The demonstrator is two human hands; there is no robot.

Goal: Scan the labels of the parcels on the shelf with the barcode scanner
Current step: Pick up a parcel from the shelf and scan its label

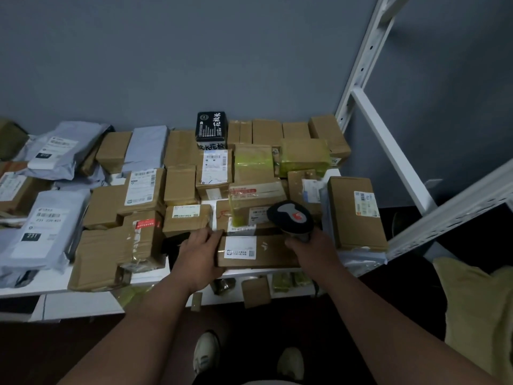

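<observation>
While the left hand (198,252) grips the flat parcel's (258,252) left end, its label (240,247) lies between both hands, just below the barcode scanner (291,218) clasped by right-hand fingers (295,241).

Both forearms are bare with no sleeves, watch or rings showing, and the person wears pale, off-white sneakers (206,350) with a darker side stripe, at 6 o'clock.
</observation>
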